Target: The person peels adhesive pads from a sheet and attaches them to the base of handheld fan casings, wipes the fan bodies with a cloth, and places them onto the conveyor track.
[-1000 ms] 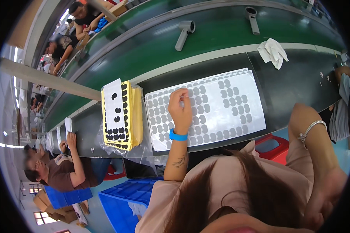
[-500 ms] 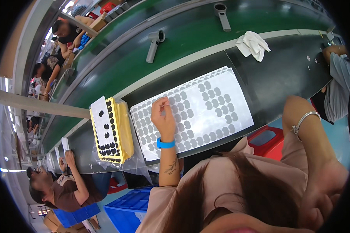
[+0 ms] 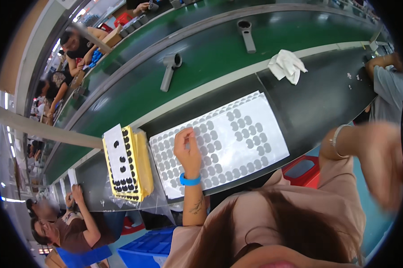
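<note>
My left hand (image 3: 188, 151), with a blue wristband (image 3: 190, 179), is over a white sheet (image 3: 226, 149) printed or covered with rows of grey rounded shapes. Its fingers are curled in, thumb to fingertips; whatever they may hold is too small to see. Part of the sheet's middle and upper area has bare white gaps. More sheets lie beneath it. My right hand (image 3: 382, 165), a silver bracelet at its wrist, is raised at the far right, away from the table and smeared by motion.
Left of the sheet stands a stack of yellow sheets (image 3: 141, 167) with black shapes, in clear plastic. A crumpled white cloth (image 3: 287, 66) lies behind right. Two grey tube-shaped parts (image 3: 168, 73) (image 3: 247, 38) lie on the green belt (image 3: 201, 62). Co-workers sit left and right.
My right hand has swung up and outward from low at the right. My left hand stays over the sheet. The view has tilted, and the grey parts appear slightly farther left along the belt.
</note>
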Available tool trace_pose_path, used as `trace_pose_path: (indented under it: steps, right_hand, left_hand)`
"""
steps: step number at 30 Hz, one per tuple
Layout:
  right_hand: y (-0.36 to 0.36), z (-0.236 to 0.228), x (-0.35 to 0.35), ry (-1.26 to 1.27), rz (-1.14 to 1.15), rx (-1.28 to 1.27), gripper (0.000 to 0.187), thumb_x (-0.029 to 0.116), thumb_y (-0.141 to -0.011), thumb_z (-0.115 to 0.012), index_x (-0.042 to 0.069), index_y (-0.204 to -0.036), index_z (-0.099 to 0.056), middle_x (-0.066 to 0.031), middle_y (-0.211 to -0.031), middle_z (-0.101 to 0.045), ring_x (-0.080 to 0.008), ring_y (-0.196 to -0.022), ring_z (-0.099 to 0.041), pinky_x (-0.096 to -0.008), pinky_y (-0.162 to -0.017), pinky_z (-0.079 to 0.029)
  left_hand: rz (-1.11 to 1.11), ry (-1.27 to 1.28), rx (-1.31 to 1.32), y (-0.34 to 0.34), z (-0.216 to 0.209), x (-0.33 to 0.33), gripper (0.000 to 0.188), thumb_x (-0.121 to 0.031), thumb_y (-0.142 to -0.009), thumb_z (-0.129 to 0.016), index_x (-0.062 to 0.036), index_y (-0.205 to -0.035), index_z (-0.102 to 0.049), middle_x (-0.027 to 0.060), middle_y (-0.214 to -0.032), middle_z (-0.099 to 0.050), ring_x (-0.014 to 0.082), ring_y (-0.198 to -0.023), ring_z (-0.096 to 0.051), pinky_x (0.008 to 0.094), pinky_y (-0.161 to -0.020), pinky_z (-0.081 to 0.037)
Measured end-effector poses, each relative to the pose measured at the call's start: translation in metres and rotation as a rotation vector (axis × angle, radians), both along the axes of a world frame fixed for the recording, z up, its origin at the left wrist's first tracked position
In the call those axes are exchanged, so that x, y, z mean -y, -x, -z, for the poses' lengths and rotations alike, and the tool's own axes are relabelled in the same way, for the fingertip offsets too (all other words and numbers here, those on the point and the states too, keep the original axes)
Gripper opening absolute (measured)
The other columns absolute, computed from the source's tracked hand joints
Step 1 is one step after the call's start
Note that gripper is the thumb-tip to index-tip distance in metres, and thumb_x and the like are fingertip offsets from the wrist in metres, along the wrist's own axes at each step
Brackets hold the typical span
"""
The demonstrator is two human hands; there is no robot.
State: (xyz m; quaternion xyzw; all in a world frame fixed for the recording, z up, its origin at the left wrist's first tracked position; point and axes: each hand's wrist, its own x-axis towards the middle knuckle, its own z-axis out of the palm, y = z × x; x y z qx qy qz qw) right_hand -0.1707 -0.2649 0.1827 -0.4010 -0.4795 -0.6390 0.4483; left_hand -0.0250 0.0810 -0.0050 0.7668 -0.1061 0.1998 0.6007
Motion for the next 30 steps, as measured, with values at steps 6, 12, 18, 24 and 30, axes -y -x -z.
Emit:
trace_pose_path:
  steps: [6, 12, 18, 24, 30]
  right_hand:
    - [-0.224, 0.078, -0.002, -0.007, 0.773, -1.135, 0.025, 0.020, -0.082, -0.063, 0.004, -0.100, -0.058, -0.0109, -0.089, -0.062, -0.0200, -0.078, -0.062, -0.0292, -0.069, -0.048]
    - [-0.328, 0.174, -0.008, 0.192, 1.052, -1.596, 0.069, 0.042, -0.079, -0.061, -0.001, -0.124, -0.033, -0.0263, -0.108, -0.054, -0.0416, -0.095, -0.056, -0.0459, -0.081, -0.046]
    - [-0.348, 0.185, -0.027, 0.149, 1.008, -1.707, 0.066, 0.017, -0.077, -0.058, 0.006, -0.131, -0.021, -0.0278, -0.113, -0.046, -0.0432, -0.097, -0.054, -0.0488, -0.081, -0.045]
    - [-0.240, 0.162, -0.075, 0.153, 0.456, -1.356, 0.060, 0.005, -0.080, -0.057, 0.005, -0.128, -0.021, -0.0217, -0.107, -0.042, -0.0340, -0.091, -0.053, -0.0385, -0.079, -0.043]
    - [-0.128, 0.148, -0.131, 0.230, 0.189, -1.070, 0.069, -0.008, -0.075, -0.061, 0.004, -0.126, -0.016, -0.0192, -0.106, -0.041, -0.0213, -0.085, -0.051, -0.0332, -0.074, -0.043]
  left_hand:
    - [0.018, -0.057, -0.037, 0.000, 0.005, -0.009, 0.011, -0.001, -0.085, -0.054, 0.0016, -0.094, -0.059, 0.0073, -0.093, -0.059, 0.0128, -0.082, -0.056, 0.0237, -0.074, -0.045]
    - [0.046, -0.069, -0.053, -0.001, 0.004, -0.003, 0.010, -0.003, -0.084, -0.055, 0.0010, -0.090, -0.061, 0.0094, -0.091, -0.060, 0.0175, -0.081, -0.057, 0.0257, -0.071, -0.046]
    - [0.083, -0.073, -0.070, 0.002, 0.001, 0.000, 0.010, -0.002, -0.083, -0.054, 0.0010, -0.091, -0.061, 0.0104, -0.091, -0.061, 0.0175, -0.080, -0.058, 0.0254, -0.071, -0.046]
    - [0.185, -0.073, -0.122, 0.005, -0.006, 0.001, 0.013, -0.002, -0.084, -0.054, 0.0009, -0.095, -0.060, 0.0103, -0.093, -0.060, 0.0169, -0.078, -0.057, 0.0250, -0.071, -0.047]
    - [0.536, 0.140, -0.253, 0.015, -0.049, 0.031, 0.033, -0.015, -0.090, -0.051, 0.0013, -0.118, -0.051, 0.0129, -0.115, -0.056, 0.0219, -0.107, -0.053, 0.0315, -0.089, -0.042]
